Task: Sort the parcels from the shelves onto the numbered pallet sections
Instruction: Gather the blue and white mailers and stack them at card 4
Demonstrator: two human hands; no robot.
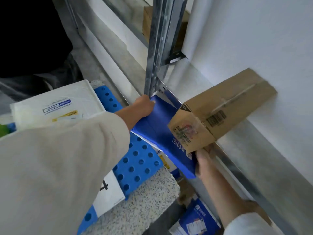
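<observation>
A flat blue parcel [162,133] juts out past the metal shelf's edge [237,167]. My left hand [142,107] grips its far end next to the shelf upright. My right hand [205,160] holds the near end from below, fingers under the parcel. A brown cardboard box [225,107] with a barcode label rests tilted on top of the blue parcel and on the shelf, against the white wall. Below lies the blue perforated pallet [137,160], with a white sheet marked 4 [108,189] on it.
A white padded mailer [55,106] lies on the pallet at left. On the lower shelf level sit another blue-and-white parcel [199,219] and a brown box. The steel upright [157,48] stands close to my left hand. A further cardboard box [147,22] is behind it.
</observation>
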